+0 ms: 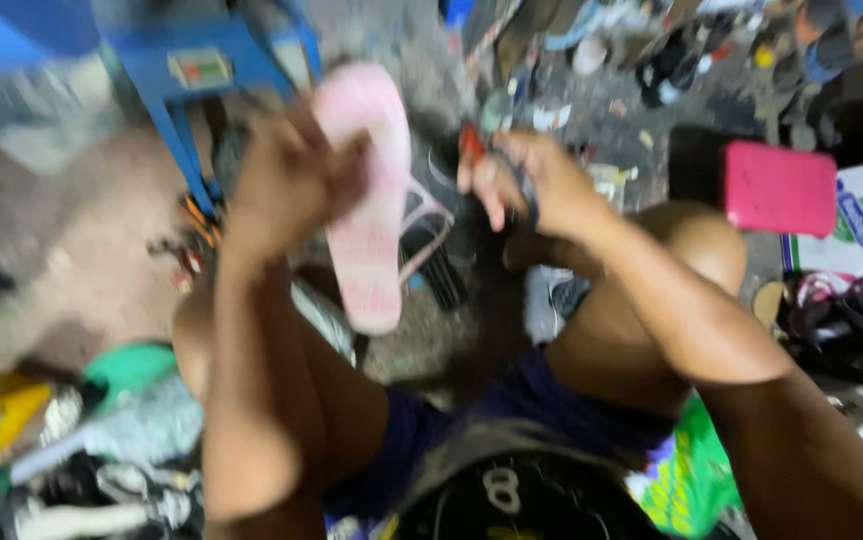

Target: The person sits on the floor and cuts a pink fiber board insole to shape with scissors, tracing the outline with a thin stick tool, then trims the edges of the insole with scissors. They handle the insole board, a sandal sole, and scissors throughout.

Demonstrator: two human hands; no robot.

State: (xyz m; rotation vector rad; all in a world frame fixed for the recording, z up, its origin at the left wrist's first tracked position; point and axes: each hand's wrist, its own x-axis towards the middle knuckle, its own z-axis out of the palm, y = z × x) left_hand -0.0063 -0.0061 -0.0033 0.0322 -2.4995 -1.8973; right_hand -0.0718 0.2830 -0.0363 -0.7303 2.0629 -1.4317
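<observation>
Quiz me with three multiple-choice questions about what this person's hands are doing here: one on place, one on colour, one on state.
1. Where is the pink box?
A. far right on the floor
B. on the person's lap
C. under the blue stand

2. What colour is the flip-flop?
A. green
B. pink
C. black

3. How is the flip-flop held?
A. lying on the floor
B. raised in the left hand
C. worn on a foot

Answers: 1 A, the pink box sits right of the knee. 2 B, the flip-flop is pale pink. 3 B, the left hand grips it aloft; the right hand holds a small, blurred tool.
</observation>
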